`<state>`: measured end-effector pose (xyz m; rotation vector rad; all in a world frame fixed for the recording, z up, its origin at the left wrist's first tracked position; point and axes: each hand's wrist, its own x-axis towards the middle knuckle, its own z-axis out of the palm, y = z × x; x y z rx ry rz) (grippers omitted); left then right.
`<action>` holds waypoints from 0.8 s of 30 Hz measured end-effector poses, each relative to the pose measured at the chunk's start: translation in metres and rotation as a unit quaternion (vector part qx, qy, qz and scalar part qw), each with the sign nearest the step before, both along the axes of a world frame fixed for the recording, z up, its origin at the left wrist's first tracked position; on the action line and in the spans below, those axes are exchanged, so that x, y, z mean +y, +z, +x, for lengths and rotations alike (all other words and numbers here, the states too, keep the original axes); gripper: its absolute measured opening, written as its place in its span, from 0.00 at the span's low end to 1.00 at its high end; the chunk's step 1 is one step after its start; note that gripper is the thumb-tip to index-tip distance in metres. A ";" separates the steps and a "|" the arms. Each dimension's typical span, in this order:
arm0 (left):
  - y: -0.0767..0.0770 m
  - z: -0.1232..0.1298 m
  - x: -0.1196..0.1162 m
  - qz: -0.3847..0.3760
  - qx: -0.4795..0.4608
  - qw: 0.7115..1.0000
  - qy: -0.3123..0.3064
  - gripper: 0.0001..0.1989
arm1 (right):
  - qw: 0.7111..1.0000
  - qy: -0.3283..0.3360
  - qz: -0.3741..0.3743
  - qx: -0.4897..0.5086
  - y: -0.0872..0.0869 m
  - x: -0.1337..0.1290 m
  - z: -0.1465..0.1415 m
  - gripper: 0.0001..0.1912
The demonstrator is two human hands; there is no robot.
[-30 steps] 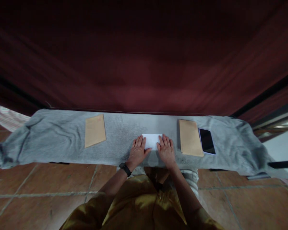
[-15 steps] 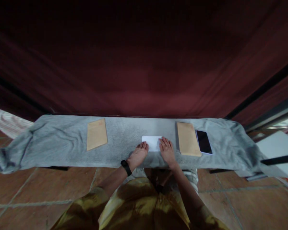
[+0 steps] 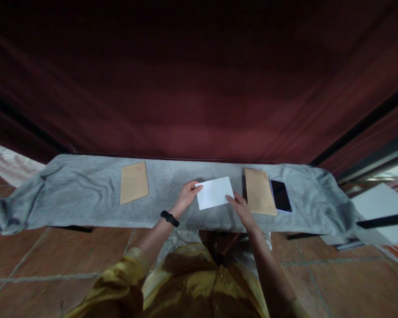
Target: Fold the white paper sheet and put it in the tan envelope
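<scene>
A white sheet of paper, perhaps folded, is held up at a slight tilt above the grey cloth. My left hand pinches its upper left corner, thumb on top. At the lower right edge my right hand grips it the same way. Close beside the right hand lies a brown envelope or stack of envelopes. Another brown envelope rests farther off to the left of my left hand.
A phone with a dark screen lies just right of the brown stack. Behind the cloth-covered narrow table hangs a dark red fabric wall. White sheets and a dark bar are at the far right.
Both hands were flat on the white paper on the cloth. Now they pinch it by its edges and have lifted it; it is turned slightly.
</scene>
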<state>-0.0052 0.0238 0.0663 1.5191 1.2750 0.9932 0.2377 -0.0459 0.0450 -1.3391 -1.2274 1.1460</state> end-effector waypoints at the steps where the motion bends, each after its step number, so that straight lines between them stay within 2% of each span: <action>1: -0.005 0.003 0.002 -0.003 0.006 1.000 0.011 0.15 | 0.999 -0.010 -0.008 -0.036 0.000 0.000 -0.004 0.20; 6: -0.025 0.012 0.010 0.007 0.062 0.996 0.058 0.12 | 0.971 -0.078 -0.048 -0.221 -0.014 0.002 -0.022 0.15; 10: -0.029 0.014 0.012 0.019 0.125 0.989 0.082 0.15 | 0.909 -0.095 -0.066 -0.400 -0.020 -0.002 -0.034 0.17; 12: -0.029 0.017 0.010 0.031 0.164 0.982 0.084 0.18 | 0.886 -0.092 -0.067 -0.450 -0.021 -0.005 -0.040 0.20; 14: -0.028 0.021 0.005 0.063 0.251 0.962 0.084 0.21 | 0.872 -0.090 -0.067 -0.477 -0.023 -0.006 -0.044 0.22; 16: -0.030 0.027 -0.005 0.111 0.359 0.923 0.078 0.22 | 0.864 -0.090 -0.058 -0.492 -0.024 -0.008 -0.047 0.23; 18: -0.035 0.033 -0.020 0.156 0.429 0.888 0.054 0.23 | 0.860 -0.094 -0.041 -0.500 -0.026 -0.009 -0.049 0.22; 21: -0.047 0.040 -0.047 0.194 0.469 0.862 -0.015 0.27 | 0.851 -0.109 -0.018 -0.513 -0.030 -0.011 -0.048 0.21; 24: -0.059 0.042 -0.067 0.179 0.491 0.852 -0.022 0.31 | 0.842 -0.120 0.017 -0.525 -0.033 -0.012 -0.046 0.22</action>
